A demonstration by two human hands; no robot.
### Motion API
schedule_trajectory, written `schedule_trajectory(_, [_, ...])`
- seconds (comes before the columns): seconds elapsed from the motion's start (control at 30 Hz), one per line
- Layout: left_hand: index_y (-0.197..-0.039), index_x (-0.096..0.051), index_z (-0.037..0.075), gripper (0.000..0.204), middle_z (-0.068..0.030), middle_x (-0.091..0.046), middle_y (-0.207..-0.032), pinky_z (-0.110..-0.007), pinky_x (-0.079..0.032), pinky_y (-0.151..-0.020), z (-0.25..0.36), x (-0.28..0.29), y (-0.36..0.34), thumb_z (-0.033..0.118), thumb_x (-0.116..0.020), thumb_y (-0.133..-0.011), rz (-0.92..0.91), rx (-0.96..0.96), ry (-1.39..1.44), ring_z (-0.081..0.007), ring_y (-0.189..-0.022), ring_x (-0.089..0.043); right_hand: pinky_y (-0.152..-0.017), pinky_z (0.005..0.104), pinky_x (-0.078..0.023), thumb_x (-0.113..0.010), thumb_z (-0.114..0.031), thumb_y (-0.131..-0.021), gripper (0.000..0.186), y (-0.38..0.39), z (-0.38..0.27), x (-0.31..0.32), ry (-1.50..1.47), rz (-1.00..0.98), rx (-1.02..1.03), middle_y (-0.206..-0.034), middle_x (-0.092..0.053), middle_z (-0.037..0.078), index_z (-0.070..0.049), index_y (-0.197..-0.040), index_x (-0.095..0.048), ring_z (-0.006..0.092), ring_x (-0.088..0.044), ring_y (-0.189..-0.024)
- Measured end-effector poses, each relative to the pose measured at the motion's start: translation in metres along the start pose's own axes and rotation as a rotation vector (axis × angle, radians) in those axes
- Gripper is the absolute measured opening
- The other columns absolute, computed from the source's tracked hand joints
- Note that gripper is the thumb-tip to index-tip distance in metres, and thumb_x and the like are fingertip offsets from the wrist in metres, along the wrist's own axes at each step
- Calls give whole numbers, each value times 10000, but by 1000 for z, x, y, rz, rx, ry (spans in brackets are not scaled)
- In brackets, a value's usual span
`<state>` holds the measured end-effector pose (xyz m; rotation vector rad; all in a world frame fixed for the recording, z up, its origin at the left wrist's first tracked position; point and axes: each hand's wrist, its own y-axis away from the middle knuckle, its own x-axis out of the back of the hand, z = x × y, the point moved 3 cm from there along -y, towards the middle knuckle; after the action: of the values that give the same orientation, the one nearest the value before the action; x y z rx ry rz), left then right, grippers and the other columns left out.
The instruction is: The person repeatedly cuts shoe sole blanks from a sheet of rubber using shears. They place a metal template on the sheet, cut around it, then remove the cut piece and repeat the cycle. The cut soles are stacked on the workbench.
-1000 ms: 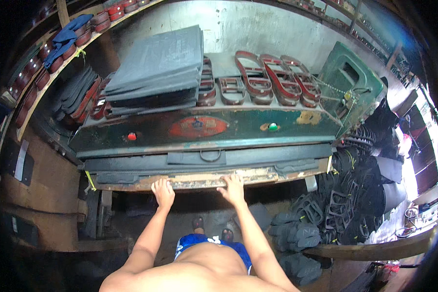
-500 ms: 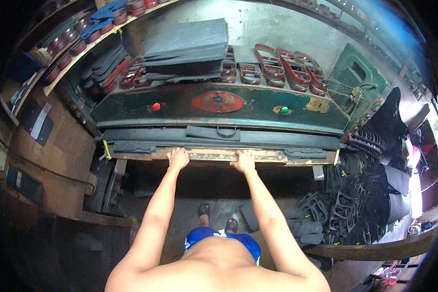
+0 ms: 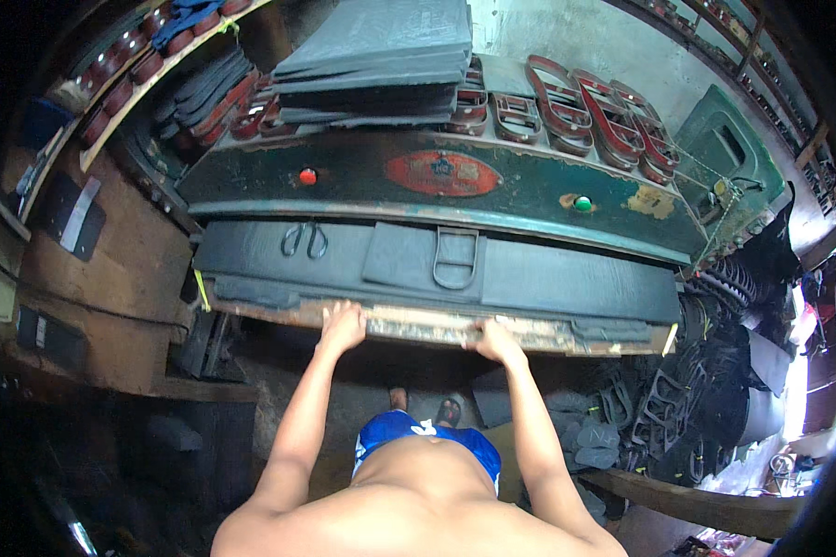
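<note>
My left hand (image 3: 344, 328) and my right hand (image 3: 497, 341) are both closed around the front edge of a worn wooden board (image 3: 418, 325), a forearm's width or more apart. On this board lie dark rubber sheets (image 3: 567, 278), with a smaller dark piece (image 3: 395, 255) on top. A metal cutting die (image 3: 455, 274) shaped like a sole outline rests partly on that piece. Further left on the sheet is a pair of small looped dies (image 3: 305, 241). The board's back part is hidden beneath the green press (image 3: 344, 181).
On the press stand a stack of dark sheets (image 3: 372, 65) and several red-brown dies (image 3: 613, 121). A red button (image 3: 307, 176) and a green button (image 3: 581, 202) are on its front. Black rubber offcuts (image 3: 664, 408) pile up at right; a wooden bench (image 3: 125, 278) stands left.
The board with its sheets has slid out toward me, gripped by both hands. More of the sheet and the sole-shaped die shows, and the looped dies have come into view.
</note>
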<state>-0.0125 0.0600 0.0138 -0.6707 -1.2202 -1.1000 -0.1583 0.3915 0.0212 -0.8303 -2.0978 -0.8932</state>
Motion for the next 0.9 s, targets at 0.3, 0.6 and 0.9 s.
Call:
schedule_trajectory(0.3, [-1039,-712,-9,418,-149,-758,-925,-391,-554,-774,65,14,17,355,-508,-1071,-575,-238,514,-220,-827,-708,-1073,450,-461,-846,-482,-738,753,25,-96,17,326,578,518,-1312,-618,206,-26,-1304,-650,358,-579,-1241])
schedule_trajectory(0.6, [-1030,-687,15,277,-34,-636,-661,-285,-482,-537,94,-27,25,217,-505,-1086,-30,112,962,-97,-548,-599,-967,385,-496,-847,-404,-767,555,52,-93,35,-187,-58,360,-1135,-609,158,-13,-1110,-653,290,-618,-1099])
schedule_trajectory(0.9, [-1178,-634,9,339,-48,-643,-788,-251,-487,-624,138,31,70,258,-409,-1135,14,-88,1243,-94,-644,-553,-921,345,-563,-864,-166,-809,771,91,-47,46,-1852,-96,36,-1266,-649,105,9,-1448,-469,198,-670,-1124])
